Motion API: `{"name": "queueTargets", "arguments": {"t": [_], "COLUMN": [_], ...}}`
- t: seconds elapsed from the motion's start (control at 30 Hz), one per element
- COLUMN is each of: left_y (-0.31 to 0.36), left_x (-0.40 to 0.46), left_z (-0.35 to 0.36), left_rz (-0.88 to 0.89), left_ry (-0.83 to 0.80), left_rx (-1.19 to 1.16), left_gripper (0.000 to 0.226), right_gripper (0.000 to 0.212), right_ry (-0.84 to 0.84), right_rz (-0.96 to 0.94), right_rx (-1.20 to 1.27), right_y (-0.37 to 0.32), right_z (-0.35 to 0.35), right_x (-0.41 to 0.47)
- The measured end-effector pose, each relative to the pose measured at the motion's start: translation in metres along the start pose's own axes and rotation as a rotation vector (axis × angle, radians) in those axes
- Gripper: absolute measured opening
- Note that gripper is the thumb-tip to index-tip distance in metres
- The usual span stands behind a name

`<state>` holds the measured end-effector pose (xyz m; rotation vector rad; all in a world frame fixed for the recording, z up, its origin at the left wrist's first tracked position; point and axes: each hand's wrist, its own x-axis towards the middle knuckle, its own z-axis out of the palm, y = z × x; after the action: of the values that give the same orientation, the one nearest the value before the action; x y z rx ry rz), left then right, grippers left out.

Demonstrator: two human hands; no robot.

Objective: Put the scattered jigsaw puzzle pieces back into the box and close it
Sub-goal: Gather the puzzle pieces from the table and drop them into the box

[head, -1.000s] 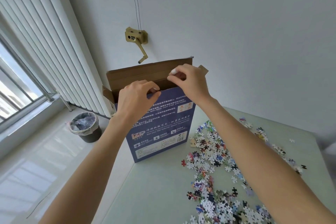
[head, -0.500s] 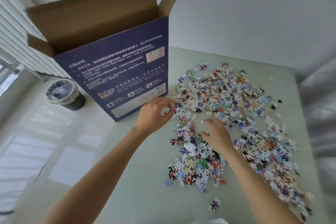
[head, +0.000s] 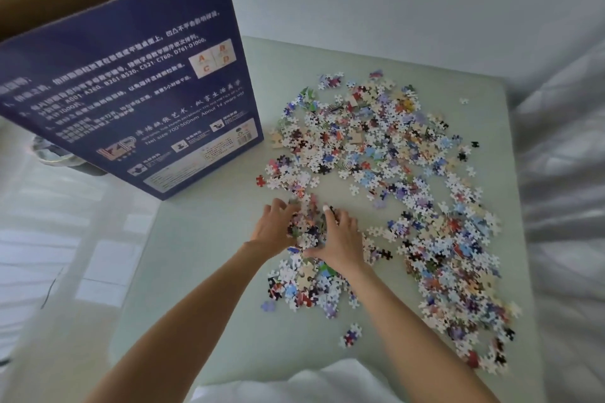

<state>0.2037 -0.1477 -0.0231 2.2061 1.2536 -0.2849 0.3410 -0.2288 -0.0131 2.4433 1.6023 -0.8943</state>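
A tall dark-blue puzzle box stands upright at the table's left edge, its brown top flaps open. Colourful jigsaw pieces lie scattered over the pale green table, mostly right of the box. My left hand and my right hand face each other just in front of the box. Between them they cup a small heap of pieces, fingers curled around it. More pieces lie below the hands and under my right forearm.
A bin stands on the floor behind the box's lower left corner, mostly hidden. White fabric lies beyond the table's right edge. A white garment shows at the bottom. The table's left edge runs close to the box.
Both hands came down from the box's top flaps to the table. They then closed together around a heap of pieces. The camera tilted downward.
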Motion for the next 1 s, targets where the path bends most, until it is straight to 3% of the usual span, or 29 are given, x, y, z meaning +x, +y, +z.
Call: {"name": "queueTargets", "arguments": {"t": [0.17, 0.37, 0.47, 0.63, 0.83, 1.0], "left_y": [-0.005, -0.003, 0.0, 0.0, -0.006, -0.015], "left_x": [-0.009, -0.006, -0.003, 0.001, 0.0, -0.002], "left_z": [0.003, 0.006, 0.004, 0.003, 0.003, 0.0], "left_rz": [0.037, 0.118, 0.194, 0.173, 0.167, 0.101], "left_ry": [0.016, 0.051, 0.011, -0.025, 0.05, 0.091], "left_rx": [0.0, 0.02, 0.076, 0.062, 0.023, -0.019], "left_gripper": [0.058, 0.071, 0.07, 0.055, 0.031, 0.026], "right_gripper": [0.088, 0.061, 0.062, 0.066, 0.053, 0.057], "right_ry": [0.001, -0.014, -0.038, -0.073, -0.075, -0.067], "right_rz": [-0.038, -0.024, -0.009, -0.021, -0.051, -0.078], "right_rx": [0.061, 0.117, 0.11, 0.139, 0.121, 0.2], "right_y": [-0.008, -0.005, -0.004, -0.001, 0.007, 0.011], "right_z": [0.001, -0.004, -0.005, -0.006, -0.008, -0.013], "right_x": [0.003, 0.005, 0.002, -0.002, -0.009, -0.017]}}
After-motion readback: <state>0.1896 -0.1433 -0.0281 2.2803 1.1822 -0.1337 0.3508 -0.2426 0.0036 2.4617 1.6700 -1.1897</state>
